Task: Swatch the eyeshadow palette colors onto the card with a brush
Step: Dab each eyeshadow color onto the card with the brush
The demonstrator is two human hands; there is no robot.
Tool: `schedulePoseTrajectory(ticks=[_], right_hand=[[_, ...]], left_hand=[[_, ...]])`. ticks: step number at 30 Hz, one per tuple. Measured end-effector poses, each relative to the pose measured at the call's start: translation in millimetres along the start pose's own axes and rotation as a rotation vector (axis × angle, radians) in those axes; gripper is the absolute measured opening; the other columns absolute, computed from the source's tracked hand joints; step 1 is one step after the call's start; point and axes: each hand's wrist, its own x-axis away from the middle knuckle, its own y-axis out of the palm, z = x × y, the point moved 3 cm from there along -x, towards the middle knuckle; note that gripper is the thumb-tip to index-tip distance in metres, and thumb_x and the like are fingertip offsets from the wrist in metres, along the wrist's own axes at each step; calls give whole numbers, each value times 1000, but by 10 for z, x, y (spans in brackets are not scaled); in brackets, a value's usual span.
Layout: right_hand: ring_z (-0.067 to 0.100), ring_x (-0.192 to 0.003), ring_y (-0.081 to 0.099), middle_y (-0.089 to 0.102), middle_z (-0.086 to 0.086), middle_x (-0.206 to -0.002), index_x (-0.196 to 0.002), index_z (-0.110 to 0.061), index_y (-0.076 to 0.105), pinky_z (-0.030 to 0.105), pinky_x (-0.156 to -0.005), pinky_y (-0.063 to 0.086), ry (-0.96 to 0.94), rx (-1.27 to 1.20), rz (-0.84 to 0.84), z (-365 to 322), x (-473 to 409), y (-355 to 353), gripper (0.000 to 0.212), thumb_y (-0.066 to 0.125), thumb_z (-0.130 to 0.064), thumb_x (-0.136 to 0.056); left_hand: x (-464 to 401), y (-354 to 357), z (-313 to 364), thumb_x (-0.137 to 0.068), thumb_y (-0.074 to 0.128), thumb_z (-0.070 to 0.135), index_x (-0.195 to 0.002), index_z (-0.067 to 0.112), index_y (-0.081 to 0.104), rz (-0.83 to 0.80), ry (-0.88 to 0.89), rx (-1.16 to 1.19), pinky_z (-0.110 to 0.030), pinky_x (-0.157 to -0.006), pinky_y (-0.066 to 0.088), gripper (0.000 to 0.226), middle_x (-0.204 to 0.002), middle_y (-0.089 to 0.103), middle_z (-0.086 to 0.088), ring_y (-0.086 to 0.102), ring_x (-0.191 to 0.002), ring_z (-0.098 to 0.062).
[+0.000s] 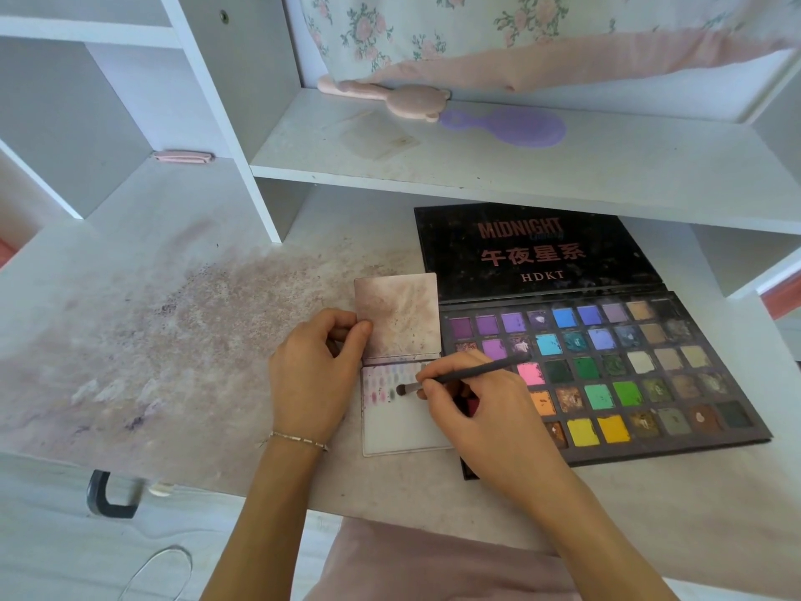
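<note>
Swatching at a powder-stained white desk (182, 340) under shelving.

I see my right hand (477, 409) pinching the brush (459, 375), tip on the card (403, 422); my left hand (316, 366) pinches the card's flap, palette (650, 444) open just beside, purple hairbrush (511, 125) on the shelf.

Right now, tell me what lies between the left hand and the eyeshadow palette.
In the head view, the swatch card lies between the left hand and the eyeshadow palette, with the brush tip on it, held by the right hand.
</note>
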Motion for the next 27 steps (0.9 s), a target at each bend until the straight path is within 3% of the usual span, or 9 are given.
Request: schedulePoseTrajectory(ticks=[8,12,27], right_hand=[[-3,-84,54,57,-20,-82,-87,-29,60,10,-72,47,-6,-12,10,0,0,-6,12,57,-18,-85],[-1,-84,54,57,-19,-81,-81,-37,55,15,-72,48,-15,-17,-6,-8,4,-10,20,57,-18,-84],[-1,-83,55,56,-20,-84,-80,-40,53,14,-71,49,-17,11,-4,-9,0,-4,21,56,-20,-84]], left_hand=[[-2,6,-15,-81,64,27,-69,35,56,2,-3,11,-19,-58,41,17,-61,56,20,52,-61,1],[-4,9,-21,-81,64,27,-70,34,57,-1,-9,19,-22,-59,44,15,-62,56,19,53,-62,0],[-4,4,-20,-81,64,28,-68,37,56,-5,-16,24,-20,-59,42,17,-61,56,19,53,-61,1]])
